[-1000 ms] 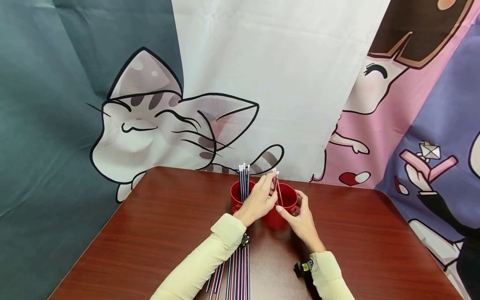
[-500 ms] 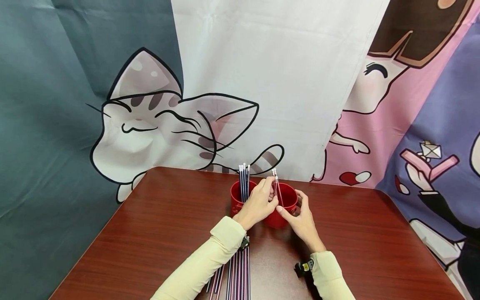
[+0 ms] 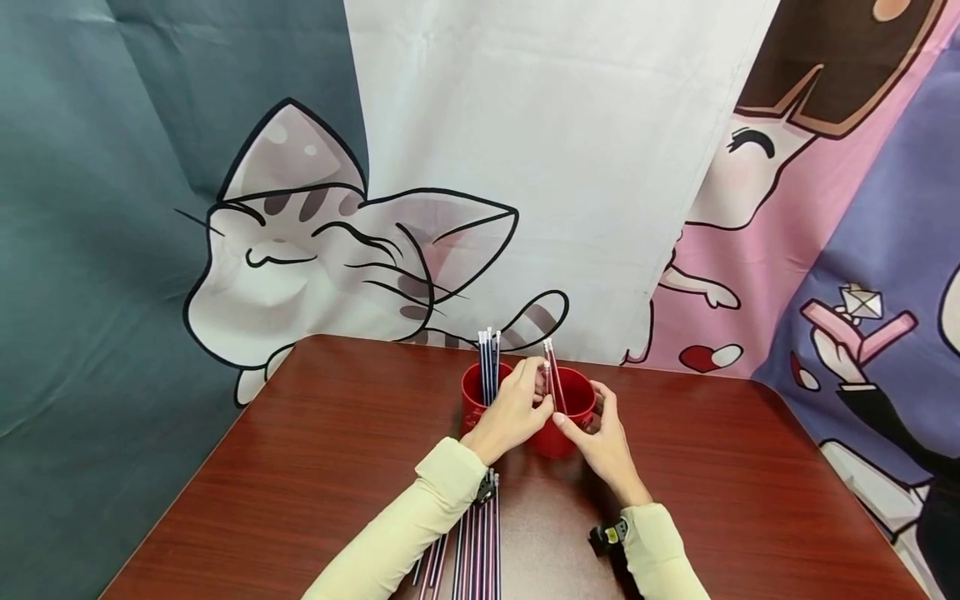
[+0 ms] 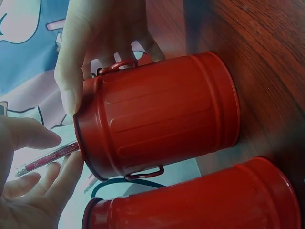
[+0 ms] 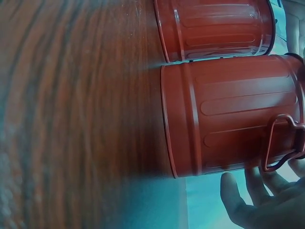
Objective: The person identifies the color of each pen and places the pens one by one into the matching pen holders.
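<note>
In the head view my right hand (image 3: 604, 437) grips the right red metal pail (image 3: 555, 442) by its rim, thumb at the front and fingers round the side handle. My left hand (image 3: 513, 404) is at the left of that pail's mouth. Its thumb and fingers are about a slim red striped pencil (image 4: 47, 160) with a pale end, which stands in the pail; the thumb's contact is hard to make out. A few more red pencils (image 3: 557, 375) lean in the same pail. The left red pail (image 3: 471, 400) holds several dark blue striped pencils (image 3: 487, 367).
Striped pencils (image 3: 476, 550) lie in a row on the brown wooden table (image 3: 315, 467), partly under the left forearm. A printed cloth (image 3: 570, 167) hangs behind the table's far edge. The two pails stand close side by side.
The pencil at my left hand has sunk lower into the right pail, and the left hand has shifted slightly down and left. My right hand stays on the pail.
</note>
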`<state>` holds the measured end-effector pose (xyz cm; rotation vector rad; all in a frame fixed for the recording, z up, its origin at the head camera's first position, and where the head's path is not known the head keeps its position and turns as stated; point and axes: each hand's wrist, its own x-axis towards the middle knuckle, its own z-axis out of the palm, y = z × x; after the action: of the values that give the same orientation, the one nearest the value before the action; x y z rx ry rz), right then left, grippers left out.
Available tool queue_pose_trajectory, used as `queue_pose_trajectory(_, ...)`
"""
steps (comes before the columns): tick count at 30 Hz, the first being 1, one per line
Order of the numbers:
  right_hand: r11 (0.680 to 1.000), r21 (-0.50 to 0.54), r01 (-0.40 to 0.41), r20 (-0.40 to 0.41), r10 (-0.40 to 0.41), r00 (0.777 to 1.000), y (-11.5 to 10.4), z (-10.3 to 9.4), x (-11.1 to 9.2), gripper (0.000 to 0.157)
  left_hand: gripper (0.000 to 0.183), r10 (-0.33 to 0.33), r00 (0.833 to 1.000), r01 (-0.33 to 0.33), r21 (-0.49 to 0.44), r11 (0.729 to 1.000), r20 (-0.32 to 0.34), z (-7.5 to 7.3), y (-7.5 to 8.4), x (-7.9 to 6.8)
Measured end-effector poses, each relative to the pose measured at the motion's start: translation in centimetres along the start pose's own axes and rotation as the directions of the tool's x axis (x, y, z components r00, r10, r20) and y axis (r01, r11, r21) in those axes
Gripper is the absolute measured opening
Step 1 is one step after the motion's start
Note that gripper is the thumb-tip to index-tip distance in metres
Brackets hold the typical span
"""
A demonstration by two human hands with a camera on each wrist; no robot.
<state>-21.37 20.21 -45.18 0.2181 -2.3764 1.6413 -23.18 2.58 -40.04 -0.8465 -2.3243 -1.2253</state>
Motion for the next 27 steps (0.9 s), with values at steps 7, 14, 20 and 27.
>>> queue_pose_trajectory(7, 1.000, 0.005, 0.008, 0.015, -0.008, 1.000, -2.2, 0.0, -0.8, 0.074, 0.034, 0.007, 0.996, -0.012, -0.056, 0.998, -0.092, -0.8, -0.6, -0.9)
queue_pose_trajectory(14, 1.000, 0.006, 0.009, 0.027, -0.009, 1.000, -2.2, 0.0, -1.0, 0.074, 0.033, -0.024, 0.987, 0.017, -0.048, 0.999, -0.160, -2.3, -1.5, -2.1)
queue_pose_trajectory(20, 1.000, 0.007, -0.003, 0.034, 0.002, 0.999, -2.2, 0.0, -1.0, 0.074, 0.033, -0.084, 0.974, 0.094, 0.039, 0.995, -0.210, -3.8, -2.0, -3.5)
queue_pose_trajectory(27, 1.000, 0.020, -0.011, 0.039, 0.010, 0.999, -2.4, -0.1, -0.9, 0.074, 0.045, -0.198, 0.934, 0.228, 0.068, 0.971, -0.299, -4.4, -3.3, -4.7)
